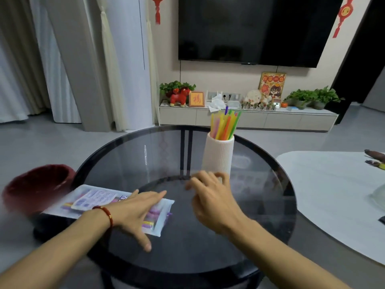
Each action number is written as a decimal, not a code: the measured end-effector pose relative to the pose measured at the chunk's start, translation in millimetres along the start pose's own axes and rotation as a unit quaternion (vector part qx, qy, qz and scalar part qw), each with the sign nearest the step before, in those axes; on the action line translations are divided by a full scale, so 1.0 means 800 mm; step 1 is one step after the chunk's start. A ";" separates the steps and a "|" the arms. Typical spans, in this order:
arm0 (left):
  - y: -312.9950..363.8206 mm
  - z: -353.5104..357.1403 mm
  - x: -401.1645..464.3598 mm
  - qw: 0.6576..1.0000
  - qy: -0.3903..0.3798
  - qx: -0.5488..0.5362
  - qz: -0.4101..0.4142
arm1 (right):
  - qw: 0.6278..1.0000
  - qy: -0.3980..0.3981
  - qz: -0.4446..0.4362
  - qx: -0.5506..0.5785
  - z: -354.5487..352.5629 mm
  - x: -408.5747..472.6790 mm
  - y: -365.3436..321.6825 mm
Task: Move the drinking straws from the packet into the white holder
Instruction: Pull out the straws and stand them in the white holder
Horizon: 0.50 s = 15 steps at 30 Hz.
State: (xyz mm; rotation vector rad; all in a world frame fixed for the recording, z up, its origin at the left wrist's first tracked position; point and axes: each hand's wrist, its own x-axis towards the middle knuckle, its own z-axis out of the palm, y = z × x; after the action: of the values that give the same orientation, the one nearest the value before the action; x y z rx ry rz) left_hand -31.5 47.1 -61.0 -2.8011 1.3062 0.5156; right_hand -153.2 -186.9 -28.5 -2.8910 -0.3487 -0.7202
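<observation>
Head view: left hand [133,211] presses flat on the packet [108,207], right hand [210,197] empty, fingers loose.
Next, I judge: pinch more straws [155,215], carry to white holder [217,157].

We're looking at an evenly lit room, soft indoor light, nothing harsh. The round glass table [260,163] throws back pale reflections, with one bright streak of glare left of centre. The television [250,28] stays a flat dark slab with only faint sheen. Motion blur smears the right hand [210,197], its fingertips ghosted, and the packet [95,201] and the red bowl [35,186] at the left go hazy too. The left hand [133,211] reads sharper. We see wide-angle bending at the edges: curtains [31,59] lean, forearms stretch. Shadows under the hands are faint.
</observation>
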 end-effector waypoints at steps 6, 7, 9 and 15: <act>0.042 -0.015 0.009 0.985 0.164 0.044 0.035 | 0.932 -0.139 0.216 0.255 0.050 -0.022 0.001; 0.053 -0.018 0.010 0.983 0.172 0.050 0.038 | 0.900 -0.136 0.264 0.318 0.050 -0.020 0.003; 0.074 -0.027 0.015 0.975 0.195 0.093 0.052 | 0.804 -0.144 0.357 0.453 0.051 -0.018 0.009; 0.111 -0.042 0.030 0.922 0.231 0.303 0.072 | 0.671 -0.158 0.404 0.601 0.052 -0.018 0.007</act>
State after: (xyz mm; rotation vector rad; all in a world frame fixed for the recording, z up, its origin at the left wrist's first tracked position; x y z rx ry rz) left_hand -73.8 -33.8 -24.4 -2.3656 1.4224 -0.5155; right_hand -145.4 -187.4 -72.0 -1.5283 0.3461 0.1994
